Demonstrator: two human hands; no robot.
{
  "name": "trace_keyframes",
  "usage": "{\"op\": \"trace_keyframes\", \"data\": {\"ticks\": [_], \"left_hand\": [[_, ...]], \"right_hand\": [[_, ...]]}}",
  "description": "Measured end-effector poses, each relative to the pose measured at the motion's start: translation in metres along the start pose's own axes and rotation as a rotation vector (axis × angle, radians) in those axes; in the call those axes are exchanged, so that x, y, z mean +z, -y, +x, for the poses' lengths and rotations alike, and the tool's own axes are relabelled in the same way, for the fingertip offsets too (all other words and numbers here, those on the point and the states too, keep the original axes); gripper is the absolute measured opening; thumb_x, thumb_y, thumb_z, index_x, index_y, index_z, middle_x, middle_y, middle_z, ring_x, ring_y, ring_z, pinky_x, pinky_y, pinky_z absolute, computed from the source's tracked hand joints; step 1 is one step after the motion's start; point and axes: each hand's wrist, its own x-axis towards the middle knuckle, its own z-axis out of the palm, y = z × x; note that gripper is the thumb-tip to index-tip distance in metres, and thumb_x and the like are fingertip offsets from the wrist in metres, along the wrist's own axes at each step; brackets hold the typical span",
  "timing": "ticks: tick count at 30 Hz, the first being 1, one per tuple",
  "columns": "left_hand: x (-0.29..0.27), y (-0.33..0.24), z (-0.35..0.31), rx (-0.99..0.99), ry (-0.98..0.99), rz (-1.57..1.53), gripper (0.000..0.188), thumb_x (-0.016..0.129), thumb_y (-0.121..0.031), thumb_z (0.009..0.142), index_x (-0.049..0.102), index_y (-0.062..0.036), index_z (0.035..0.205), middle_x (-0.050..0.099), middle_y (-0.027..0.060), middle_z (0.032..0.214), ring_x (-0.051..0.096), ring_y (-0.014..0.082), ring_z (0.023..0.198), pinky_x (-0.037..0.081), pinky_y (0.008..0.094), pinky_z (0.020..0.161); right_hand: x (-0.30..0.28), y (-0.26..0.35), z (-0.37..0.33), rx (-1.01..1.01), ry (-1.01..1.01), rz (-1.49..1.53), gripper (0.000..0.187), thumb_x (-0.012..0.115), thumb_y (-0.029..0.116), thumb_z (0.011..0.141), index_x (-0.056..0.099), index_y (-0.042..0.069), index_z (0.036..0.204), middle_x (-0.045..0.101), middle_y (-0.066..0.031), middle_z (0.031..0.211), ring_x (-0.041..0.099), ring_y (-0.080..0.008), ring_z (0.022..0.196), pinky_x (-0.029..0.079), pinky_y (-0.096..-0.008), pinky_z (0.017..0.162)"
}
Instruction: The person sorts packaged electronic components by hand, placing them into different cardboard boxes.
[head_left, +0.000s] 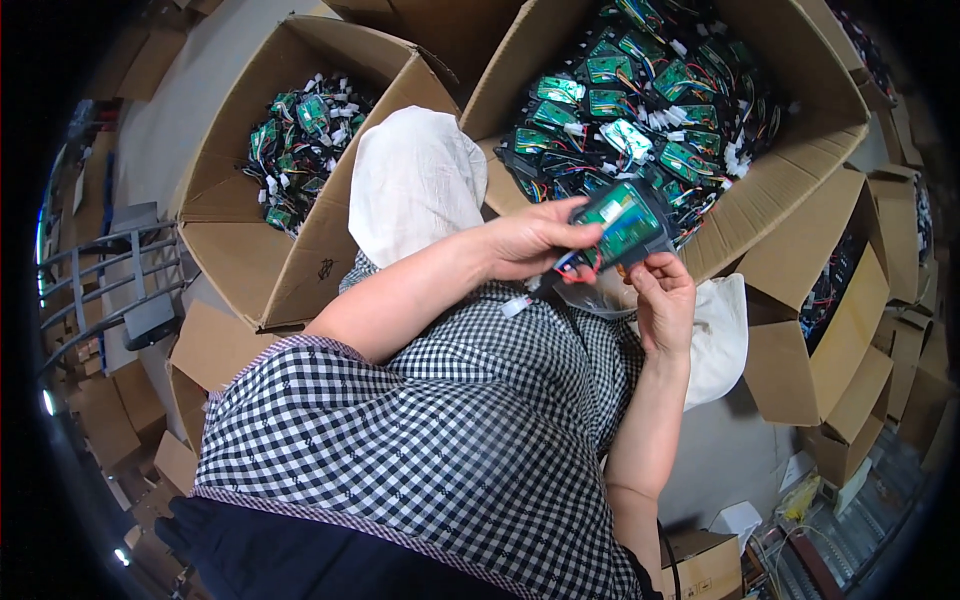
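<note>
A green circuit board in a black case (622,222) is held up over my lap, tilted, its green face toward me. My left hand (530,240) grips its left side, thumb on the front near the lower left corner. At the lower right corner, my right hand (662,298) pinches the case or a small part there; which one I cannot make out. Red, blue and black wires run from the lower edge, and a white plug (515,306) hangs over my checked apron (450,400). Just beyond my hands, a big carton (770,225) holds many similar boards with wires.
To the left stands another open carton (225,250) with more boards and white plugs. Further cartons (830,370) line the right side, some with black parts inside. A grey metal rack or trolley (110,280) stands at far left. A small carton (705,565) sits at lower right.
</note>
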Motion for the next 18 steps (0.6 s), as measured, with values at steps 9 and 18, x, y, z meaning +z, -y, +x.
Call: {"op": "trace_keyframes", "data": {"ticks": [9,18], "left_hand": [[0.008,0.008,-0.004,-0.036,0.295,-0.251,0.046,0.053,-0.013,0.091,0.034,-0.0140,0.134,0.058,0.0108,0.108,0.055,0.0122,0.067,0.045,0.0249,0.058],[0.011,-0.027,-0.005,0.223,0.037,-0.113,0.034,0.056,-0.017,0.090,0.044,-0.0081,0.120,0.058,0.0076,0.088,0.055,0.0143,0.061,0.046,0.0289,0.052]], "right_hand": [[0.020,0.005,-0.009,-0.059,0.128,0.404,0.022,0.058,0.004,0.079,0.057,0.004,0.101,0.061,-0.0038,0.082,0.055,-0.0147,0.069,0.044,-0.0300,0.074],[-0.009,0.023,-0.008,-0.155,0.676,0.217,0.044,0.062,0.024,0.084,0.053,0.003,0.122,0.063,-0.0213,0.103,0.064,-0.0206,0.066,0.049,-0.0338,0.071]]}}
